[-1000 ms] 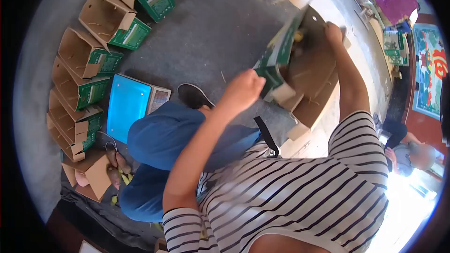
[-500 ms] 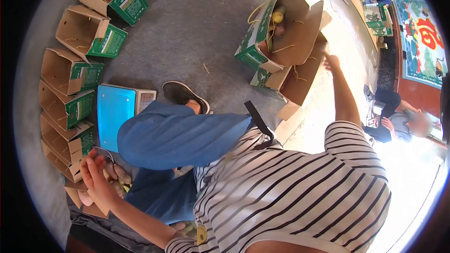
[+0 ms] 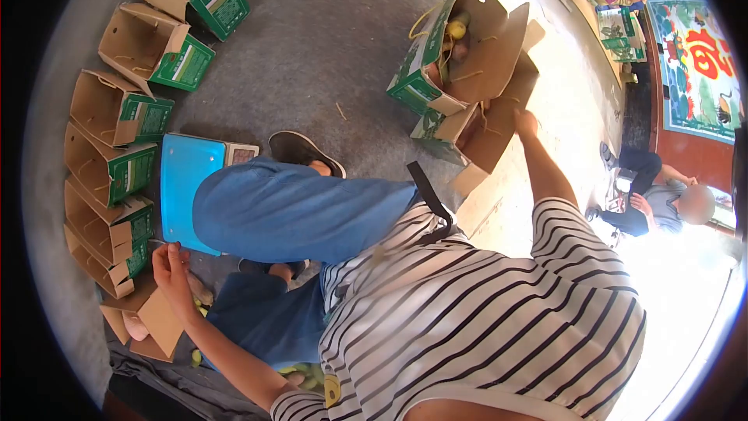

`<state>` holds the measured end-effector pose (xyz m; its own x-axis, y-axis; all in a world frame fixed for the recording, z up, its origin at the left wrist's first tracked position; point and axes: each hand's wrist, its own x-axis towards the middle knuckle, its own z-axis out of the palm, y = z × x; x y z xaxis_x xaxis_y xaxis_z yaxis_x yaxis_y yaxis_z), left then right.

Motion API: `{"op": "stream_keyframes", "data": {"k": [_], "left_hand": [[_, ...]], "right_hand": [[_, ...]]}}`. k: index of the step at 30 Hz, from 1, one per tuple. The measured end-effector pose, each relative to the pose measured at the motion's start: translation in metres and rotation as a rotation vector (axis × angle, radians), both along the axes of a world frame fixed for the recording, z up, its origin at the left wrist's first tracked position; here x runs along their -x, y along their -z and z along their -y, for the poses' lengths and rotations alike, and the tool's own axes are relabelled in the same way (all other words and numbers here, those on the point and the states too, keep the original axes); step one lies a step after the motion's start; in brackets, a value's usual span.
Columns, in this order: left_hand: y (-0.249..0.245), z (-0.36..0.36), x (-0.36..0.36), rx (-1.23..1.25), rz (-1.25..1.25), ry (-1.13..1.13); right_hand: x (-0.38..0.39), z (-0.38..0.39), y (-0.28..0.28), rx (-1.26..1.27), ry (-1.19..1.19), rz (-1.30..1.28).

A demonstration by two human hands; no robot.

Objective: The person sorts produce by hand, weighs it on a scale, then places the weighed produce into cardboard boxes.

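My left hand [image 3: 173, 271] hovers beside the near corner of the blue-topped scale [image 3: 187, 187], fingers loosely bent and apart, with nothing visible in it. Sweet potatoes [image 3: 200, 290] lie on the floor just past it, partly covered by my hand and leg. On the other side, my right hand [image 3: 527, 123] is at the edge of an open cardboard box [image 3: 499, 129], its fingers seemingly closed over the rim. Against that box stands a green-printed box [image 3: 417, 70] with its flaps up, holding yellow and brownish produce [image 3: 457, 31].
A row of open green-printed boxes [image 3: 140, 121] curves along the left wall. A box with a pinkish root [image 3: 134, 326] inside sits below them. My bent leg [image 3: 304, 206] crosses the middle. A seated person [image 3: 662, 203] is at the far right, near a colourful poster [image 3: 693, 70].
My right hand has moved inward from beyond the box to its rim. My left hand has shifted slightly right and up, nearer the scale. The whole view has tilted a little.
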<state>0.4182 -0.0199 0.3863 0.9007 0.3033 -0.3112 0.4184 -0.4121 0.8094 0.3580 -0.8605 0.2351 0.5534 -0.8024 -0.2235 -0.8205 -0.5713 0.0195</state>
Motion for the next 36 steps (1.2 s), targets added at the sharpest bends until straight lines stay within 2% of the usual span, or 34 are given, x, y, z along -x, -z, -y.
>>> {"op": "stream_keyframes", "data": {"k": [1, 7, 9, 10, 12, 13, 15, 18, 22, 25, 28, 31, 34, 36], "left_hand": [[-0.001, 0.0, 0.0, -0.009, 0.002, -0.012], [-0.004, 0.006, 0.004, 0.003, 0.017, -0.021], [-0.003, 0.004, 0.007, -0.013, 0.017, -0.013], [-0.002, 0.002, 0.008, -0.023, 0.018, -0.007], [0.0, -0.001, 0.009, -0.034, 0.014, -0.012], [0.0, -0.002, 0.012, -0.043, 0.015, -0.022], [0.0, 0.0, 0.014, -0.061, 0.031, -0.024], [0.003, -0.003, 0.021, -0.076, 0.023, -0.029], [0.009, -0.006, 0.019, -0.035, -0.008, -0.053], [0.014, -0.006, 0.015, -0.044, -0.018, -0.057], [0.013, -0.002, 0.014, 0.022, 0.015, -0.054], [0.01, -0.002, 0.015, -0.023, 0.019, 0.01], [0.007, 0.001, 0.017, -0.005, 0.004, -0.027], [0.008, 0.0, 0.016, -0.003, 0.011, -0.005]], "right_hand": [[0.016, 0.001, 0.014, 0.137, -0.05, 0.073], [0.074, -0.001, 0.03, 0.145, 0.179, 0.133], [0.069, 0.02, 0.028, 0.15, 0.232, 0.093], [0.058, 0.032, 0.024, 0.212, 0.094, 0.058], [0.029, 0.043, 0.003, 0.208, 0.098, 0.013], [0.025, 0.05, -0.001, 0.211, 0.119, 0.099], [0.025, 0.058, -0.02, 0.138, 0.023, 0.025], [0.032, 0.074, -0.022, 0.139, 0.033, -0.077], [0.028, 0.087, -0.017, 0.121, 0.157, -0.166], [0.029, 0.083, -0.021, 0.111, 0.187, -0.083], [0.022, 0.079, -0.025, 0.094, 0.188, -0.085], [0.013, 0.085, -0.028, 0.093, 0.121, -0.109], [-0.029, 0.059, -0.069, 0.348, 0.048, 0.221], [-0.072, 0.069, -0.084, -0.122, 0.011, 0.444]]}}
